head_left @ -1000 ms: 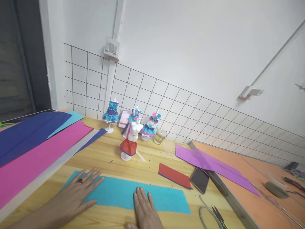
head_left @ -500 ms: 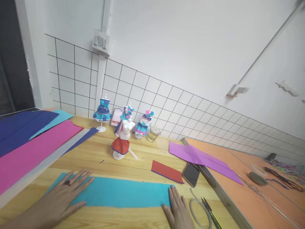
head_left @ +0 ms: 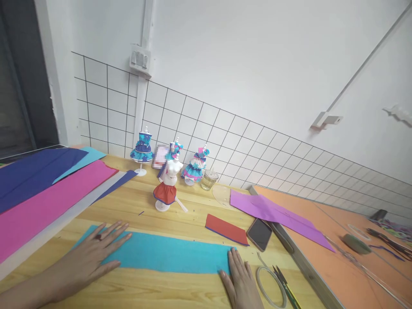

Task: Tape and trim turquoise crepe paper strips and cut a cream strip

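Observation:
A long strip of turquoise fabric (head_left: 167, 252) lies flat across the wooden table (head_left: 154, 289). My left hand (head_left: 96, 253), with a dark ring on one finger, rests on the strip's left end, fingers spread. On the right end, the fingertips of my right hand (head_left: 240, 277) press down, thumb apart from the fingers. Behind the strip stands a small white mannequin (head_left: 172, 171) in a red skirt (head_left: 165, 194) with a blue hem. A red fabric piece (head_left: 226, 229) with a blue edge lies beyond the strip, near my right hand.
Snips (head_left: 285, 283) and a coiled cord (head_left: 259, 287) lie right of my right hand, with a phone (head_left: 259, 234) farther back. Dressed mannequins (head_left: 141, 150) and a glass jar (head_left: 209, 180) stand by the wall grid. Pink fabric (head_left: 54, 201) covers the left; purple fabric (head_left: 280, 214) spans the right edge.
The view has shifted slightly, so most things appear a little farther right. Both hands stay flat on the turquoise strip's ends, and nothing has been picked up or let go.

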`<action>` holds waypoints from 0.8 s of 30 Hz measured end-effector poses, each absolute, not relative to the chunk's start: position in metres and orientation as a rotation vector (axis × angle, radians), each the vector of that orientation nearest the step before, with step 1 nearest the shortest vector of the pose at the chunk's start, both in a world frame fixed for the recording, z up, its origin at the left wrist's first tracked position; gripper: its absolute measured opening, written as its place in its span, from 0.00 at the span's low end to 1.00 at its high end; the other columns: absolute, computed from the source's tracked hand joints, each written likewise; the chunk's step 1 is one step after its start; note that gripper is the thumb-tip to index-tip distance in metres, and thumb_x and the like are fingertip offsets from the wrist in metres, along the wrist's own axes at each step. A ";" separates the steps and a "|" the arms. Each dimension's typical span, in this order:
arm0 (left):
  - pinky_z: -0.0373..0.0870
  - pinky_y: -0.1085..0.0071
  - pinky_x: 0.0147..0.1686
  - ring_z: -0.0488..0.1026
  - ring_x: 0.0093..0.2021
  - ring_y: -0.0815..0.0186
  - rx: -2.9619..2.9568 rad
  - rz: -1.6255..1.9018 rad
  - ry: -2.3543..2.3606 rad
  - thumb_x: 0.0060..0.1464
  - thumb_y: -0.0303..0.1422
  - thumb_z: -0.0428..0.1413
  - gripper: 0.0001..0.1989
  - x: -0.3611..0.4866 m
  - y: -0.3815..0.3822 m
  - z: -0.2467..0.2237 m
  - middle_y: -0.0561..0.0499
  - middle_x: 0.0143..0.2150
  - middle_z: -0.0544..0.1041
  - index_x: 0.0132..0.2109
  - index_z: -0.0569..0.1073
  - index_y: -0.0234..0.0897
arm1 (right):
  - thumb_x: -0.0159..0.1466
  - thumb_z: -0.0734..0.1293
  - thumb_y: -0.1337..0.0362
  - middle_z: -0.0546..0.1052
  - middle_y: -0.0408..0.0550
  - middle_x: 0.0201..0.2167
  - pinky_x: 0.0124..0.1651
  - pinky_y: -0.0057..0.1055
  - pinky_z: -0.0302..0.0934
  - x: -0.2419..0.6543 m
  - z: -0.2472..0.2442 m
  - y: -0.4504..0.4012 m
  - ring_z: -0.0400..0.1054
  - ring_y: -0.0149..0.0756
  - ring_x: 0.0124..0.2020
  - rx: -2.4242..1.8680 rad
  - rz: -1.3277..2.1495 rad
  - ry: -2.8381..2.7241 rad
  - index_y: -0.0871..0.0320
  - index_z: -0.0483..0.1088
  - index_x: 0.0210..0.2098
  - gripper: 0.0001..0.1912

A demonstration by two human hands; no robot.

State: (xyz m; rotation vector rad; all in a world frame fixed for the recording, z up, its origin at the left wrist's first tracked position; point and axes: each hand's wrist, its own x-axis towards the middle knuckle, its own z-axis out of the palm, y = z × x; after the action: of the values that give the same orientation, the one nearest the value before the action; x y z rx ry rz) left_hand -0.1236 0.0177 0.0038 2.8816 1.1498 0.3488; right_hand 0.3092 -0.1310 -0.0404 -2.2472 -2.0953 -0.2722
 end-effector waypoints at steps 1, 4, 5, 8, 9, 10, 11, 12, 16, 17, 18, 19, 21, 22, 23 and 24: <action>0.58 0.57 0.57 0.59 0.61 0.54 2.877 0.362 1.145 0.57 0.49 0.47 0.25 -0.124 0.018 0.003 0.55 0.63 0.57 0.60 0.53 0.59 | 0.66 0.46 0.49 0.54 0.59 0.61 0.58 0.55 0.51 0.309 -0.041 -0.131 0.47 0.51 0.61 -2.236 -0.278 -2.093 0.72 0.56 0.59 0.35; 0.56 0.58 0.58 0.58 0.62 0.55 2.889 0.425 1.126 0.56 0.48 0.48 0.26 -0.126 0.020 -0.003 0.56 0.64 0.56 0.60 0.51 0.60 | 0.66 0.45 0.48 0.54 0.60 0.61 0.58 0.55 0.51 0.307 -0.040 -0.131 0.48 0.51 0.61 -2.235 -0.294 -2.070 0.73 0.56 0.59 0.36; 0.56 0.59 0.58 0.58 0.62 0.56 2.898 0.432 1.123 0.56 0.48 0.48 0.26 -0.127 0.021 -0.005 0.56 0.64 0.56 0.61 0.51 0.60 | 0.66 0.45 0.48 0.53 0.60 0.61 0.58 0.55 0.51 0.306 -0.039 -0.131 0.48 0.51 0.61 -2.240 -0.294 -2.059 0.72 0.56 0.59 0.36; 0.56 0.58 0.58 0.58 0.61 0.56 2.921 0.441 1.126 0.57 0.48 0.48 0.26 -0.127 0.021 -0.008 0.56 0.64 0.55 0.61 0.51 0.60 | 0.66 0.45 0.47 0.53 0.59 0.61 0.59 0.55 0.50 0.305 -0.037 -0.131 0.48 0.51 0.62 -2.260 -0.261 -2.052 0.72 0.55 0.59 0.36; 0.56 0.58 0.58 0.58 0.62 0.56 2.925 0.445 1.126 0.57 0.48 0.48 0.26 -0.127 0.021 -0.008 0.56 0.64 0.55 0.61 0.51 0.60 | 0.66 0.45 0.47 0.53 0.59 0.61 0.59 0.55 0.50 0.305 -0.037 -0.131 0.47 0.50 0.62 -2.267 -0.246 -2.054 0.72 0.54 0.59 0.37; 0.56 0.58 0.58 0.58 0.62 0.56 2.925 0.446 1.121 0.57 0.47 0.48 0.26 -0.127 0.021 -0.008 0.56 0.64 0.55 0.61 0.50 0.60 | 0.66 0.44 0.47 0.52 0.59 0.61 0.59 0.55 0.49 0.305 -0.036 -0.132 0.46 0.50 0.62 -2.270 -0.229 -2.056 0.73 0.54 0.59 0.37; 0.56 0.58 0.58 0.57 0.62 0.56 2.921 0.452 1.116 0.57 0.47 0.48 0.26 -0.127 0.020 -0.007 0.57 0.64 0.54 0.61 0.50 0.61 | 0.66 0.44 0.47 0.52 0.59 0.62 0.59 0.55 0.49 0.305 -0.036 -0.132 0.46 0.50 0.62 -2.272 -0.215 -2.054 0.73 0.54 0.60 0.37; 0.56 0.58 0.58 0.57 0.62 0.56 2.914 0.451 1.110 0.57 0.47 0.48 0.26 -0.127 0.020 -0.007 0.57 0.64 0.54 0.61 0.50 0.60 | 0.66 0.44 0.47 0.52 0.59 0.62 0.60 0.55 0.49 0.305 -0.036 -0.132 0.46 0.50 0.62 -2.274 -0.203 -2.047 0.73 0.53 0.60 0.37; 0.54 0.57 0.59 0.56 0.62 0.54 2.888 0.394 1.126 0.57 0.47 0.48 0.26 -0.128 0.020 -0.007 0.56 0.65 0.53 0.61 0.50 0.60 | 0.66 0.47 0.47 0.54 0.59 0.62 0.60 0.54 0.49 0.302 -0.034 -0.134 0.47 0.50 0.63 -2.253 -0.166 -1.990 0.71 0.55 0.60 0.36; 0.54 0.56 0.59 0.56 0.62 0.54 2.887 0.378 1.134 0.57 0.48 0.47 0.26 -0.128 0.021 -0.008 0.56 0.65 0.53 0.61 0.49 0.60 | 0.66 0.48 0.47 0.54 0.60 0.62 0.60 0.53 0.50 0.302 -0.034 -0.134 0.48 0.49 0.62 -2.239 -0.169 -1.957 0.70 0.56 0.59 0.35; 0.54 0.56 0.59 0.56 0.62 0.54 2.889 0.374 1.138 0.57 0.48 0.47 0.26 -0.128 0.022 -0.009 0.56 0.64 0.53 0.61 0.50 0.60 | 0.66 0.50 0.48 0.55 0.60 0.62 0.59 0.52 0.51 0.303 -0.034 -0.135 0.49 0.49 0.62 -2.216 -0.190 -1.917 0.69 0.57 0.59 0.34; 0.54 0.56 0.58 0.56 0.62 0.54 2.893 0.375 1.136 0.57 0.48 0.47 0.26 -0.128 0.023 -0.010 0.55 0.64 0.54 0.61 0.50 0.60 | 0.66 0.50 0.48 0.56 0.60 0.62 0.59 0.52 0.53 0.304 -0.034 -0.137 0.50 0.49 0.62 -2.181 -0.235 -1.871 0.69 0.58 0.59 0.33; 0.56 0.56 0.58 0.57 0.62 0.54 2.897 0.364 1.126 0.57 0.49 0.47 0.26 -0.128 0.024 -0.010 0.54 0.64 0.55 0.61 0.51 0.59 | 0.66 0.50 0.51 0.59 0.62 0.60 0.58 0.49 0.55 0.311 -0.034 -0.140 0.53 0.49 0.61 -2.079 -0.382 -1.758 0.69 0.62 0.56 0.31; 0.57 0.56 0.58 0.57 0.62 0.53 2.896 0.347 1.124 0.57 0.49 0.47 0.26 -0.128 0.025 -0.010 0.54 0.64 0.55 0.61 0.52 0.59 | 0.66 0.49 0.52 0.63 0.64 0.58 0.57 0.49 0.57 0.317 -0.034 -0.142 0.56 0.50 0.60 -2.036 -0.474 -1.685 0.70 0.64 0.54 0.30; 0.57 0.55 0.57 0.57 0.62 0.53 2.889 0.330 1.129 0.57 0.49 0.47 0.25 -0.127 0.025 -0.009 0.54 0.64 0.55 0.61 0.52 0.59 | 0.66 0.49 0.52 0.67 0.65 0.54 0.55 0.49 0.58 0.323 -0.035 -0.145 0.60 0.52 0.57 -2.010 -0.571 -1.608 0.71 0.67 0.50 0.30; 0.58 0.55 0.57 0.57 0.62 0.53 2.877 0.315 1.136 0.57 0.49 0.47 0.25 -0.127 0.025 -0.007 0.54 0.64 0.56 0.60 0.53 0.58 | 0.66 0.50 0.53 0.71 0.67 0.50 0.52 0.50 0.61 0.329 -0.035 -0.148 0.64 0.54 0.53 -2.024 -0.667 -1.515 0.71 0.69 0.47 0.29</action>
State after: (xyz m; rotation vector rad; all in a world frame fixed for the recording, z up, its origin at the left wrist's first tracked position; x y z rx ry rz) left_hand -0.1269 0.0250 -0.0068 2.8770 1.1364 0.3155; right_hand 0.3289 -0.1479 -0.0355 -2.0239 -1.5147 -0.6675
